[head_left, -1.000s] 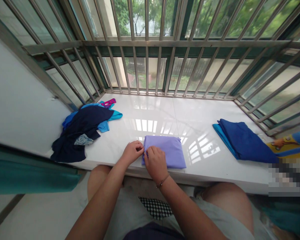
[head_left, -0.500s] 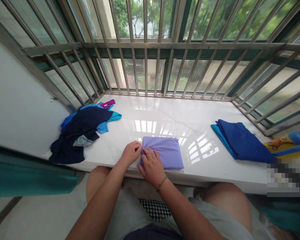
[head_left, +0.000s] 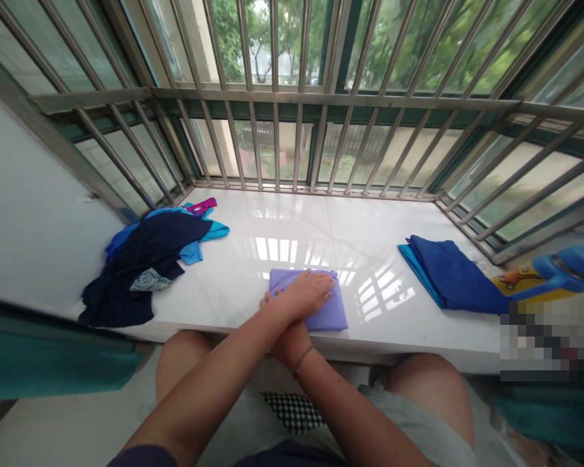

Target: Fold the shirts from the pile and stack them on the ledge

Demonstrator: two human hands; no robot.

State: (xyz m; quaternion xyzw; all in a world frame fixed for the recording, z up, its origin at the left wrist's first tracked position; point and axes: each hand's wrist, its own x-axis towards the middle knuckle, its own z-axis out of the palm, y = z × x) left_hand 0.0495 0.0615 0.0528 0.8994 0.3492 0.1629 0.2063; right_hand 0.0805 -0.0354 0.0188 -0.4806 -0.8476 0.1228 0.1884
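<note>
A folded lavender piece of cloth (head_left: pixel 331 316) lies near the front edge of the white sill. My left hand (head_left: pixel 307 293) rests flat on top of it, fingers stretched toward the right. Crossing underneath is my right hand (head_left: pixel 289 337), with a thin bracelet at the wrist. Its fingertips show at the cloth's left side and look spread. My left wrist and forearm hide the rest of those fingers.
On the left sits a loose heap of dark navy and blue clothes (head_left: pixel 160 246). Folded blue garments (head_left: pixel 452 275) lie on the right, beside a yellow and blue object (head_left: pixel 540 275). Metal window bars (head_left: pixel 292 97) run behind the glossy sill (head_left: pixel 238 285).
My left hand has moved right from the cloth's left edge, crossing over my right hand and flattening on the cloth. The view has shifted slightly.
</note>
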